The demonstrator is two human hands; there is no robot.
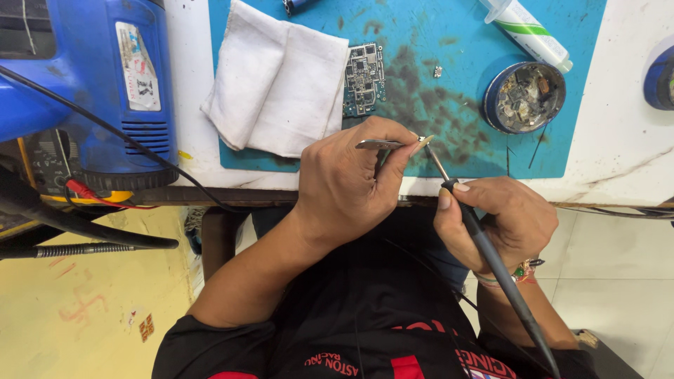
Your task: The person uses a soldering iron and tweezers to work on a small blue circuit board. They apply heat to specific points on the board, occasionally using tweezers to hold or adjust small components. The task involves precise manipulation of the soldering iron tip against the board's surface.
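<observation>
The left hand (351,186) is closed around metal tweezers (382,144), pinching a tiny pale part (425,143) at their tip so it stays steady just above the near edge of the blue work mat (463,147). The right hand (495,217) grips a soldering iron (477,231) like a pen, fingers wrapped tight, its thin tip (432,156) touching the part. Both hands hover close together at the table's front edge. Further back on the mat lie a circuit board (364,78), partly tucked beside a folded white cloth (277,81), a round tin of scraps (525,97) and a white tube (530,31). A blue machine (98,77) stands at left.
</observation>
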